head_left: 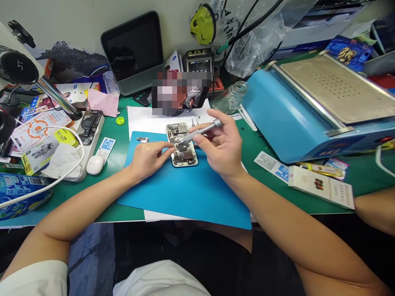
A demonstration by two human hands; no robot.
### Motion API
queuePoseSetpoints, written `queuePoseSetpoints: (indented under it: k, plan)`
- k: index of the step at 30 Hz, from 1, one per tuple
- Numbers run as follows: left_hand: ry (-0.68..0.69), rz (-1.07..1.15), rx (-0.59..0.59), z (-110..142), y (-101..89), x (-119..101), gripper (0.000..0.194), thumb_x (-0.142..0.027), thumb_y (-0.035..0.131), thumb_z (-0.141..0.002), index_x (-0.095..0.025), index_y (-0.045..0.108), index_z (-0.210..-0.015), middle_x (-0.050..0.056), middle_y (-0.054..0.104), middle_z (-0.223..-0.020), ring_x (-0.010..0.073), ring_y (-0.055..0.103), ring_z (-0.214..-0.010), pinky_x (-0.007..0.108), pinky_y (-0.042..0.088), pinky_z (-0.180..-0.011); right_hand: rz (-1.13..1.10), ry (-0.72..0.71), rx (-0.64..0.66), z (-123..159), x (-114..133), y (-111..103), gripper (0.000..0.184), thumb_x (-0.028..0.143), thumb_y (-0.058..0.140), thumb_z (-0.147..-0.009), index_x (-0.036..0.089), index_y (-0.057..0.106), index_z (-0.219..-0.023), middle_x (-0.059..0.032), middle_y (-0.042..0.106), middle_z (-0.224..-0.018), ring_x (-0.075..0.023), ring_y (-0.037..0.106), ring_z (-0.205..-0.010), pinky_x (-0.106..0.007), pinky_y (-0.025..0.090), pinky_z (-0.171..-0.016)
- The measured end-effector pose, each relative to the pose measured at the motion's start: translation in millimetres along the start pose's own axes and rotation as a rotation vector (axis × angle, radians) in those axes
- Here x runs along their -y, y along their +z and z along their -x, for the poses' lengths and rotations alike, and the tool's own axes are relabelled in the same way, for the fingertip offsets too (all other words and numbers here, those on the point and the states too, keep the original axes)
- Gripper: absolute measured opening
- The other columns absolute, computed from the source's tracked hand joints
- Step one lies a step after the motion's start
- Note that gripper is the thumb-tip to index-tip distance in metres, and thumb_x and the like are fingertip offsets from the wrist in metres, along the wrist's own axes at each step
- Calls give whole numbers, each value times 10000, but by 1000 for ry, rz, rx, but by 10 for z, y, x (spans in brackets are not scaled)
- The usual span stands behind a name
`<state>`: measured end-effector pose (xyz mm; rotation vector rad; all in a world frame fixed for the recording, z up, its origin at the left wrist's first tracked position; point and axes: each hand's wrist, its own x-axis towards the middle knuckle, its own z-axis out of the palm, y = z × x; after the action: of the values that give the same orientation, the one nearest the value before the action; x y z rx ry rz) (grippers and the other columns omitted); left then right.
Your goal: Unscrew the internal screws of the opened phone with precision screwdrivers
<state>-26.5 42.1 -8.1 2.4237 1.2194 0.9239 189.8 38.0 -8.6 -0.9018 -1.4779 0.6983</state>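
Observation:
An opened smartphone [187, 156] with its inner parts bare lies on a blue mat [185, 189]. My right hand [224, 148] grips a slim grey screwdriver [202, 130], tilted so that its tip points down into the middle of the phone. On the phone's left edge, the thumb and forefinger of my left hand [149, 158] are pinched together; whatever may be between them is too small to make out. Just above that hand, a small metal phone part [142, 140] rests on the mat's upper left.
A propped screen [180, 96] stands behind the phone, with a glass jar [233, 96] beside it. To the right sits a blue machine with a metal plate [268, 115]. A white cable [80, 142] loops at left near another opened phone [89, 126]. Another person's arm [376, 209] reaches in at right.

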Motion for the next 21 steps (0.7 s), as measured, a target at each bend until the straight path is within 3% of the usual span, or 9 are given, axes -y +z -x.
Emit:
queuePoseSetpoints:
  k: [21]
  plan:
    - [8,18,-9,3,-2,2,247,-351,599,-1011,-198,786,-1062,-16,695,-642,96,572,-531,233,366,-555,-6,-29,-6,9,0,-7,499,353,723,-926,345,509,-1377,-31,772,-1020,-210,751,-911,-353,647,-716]
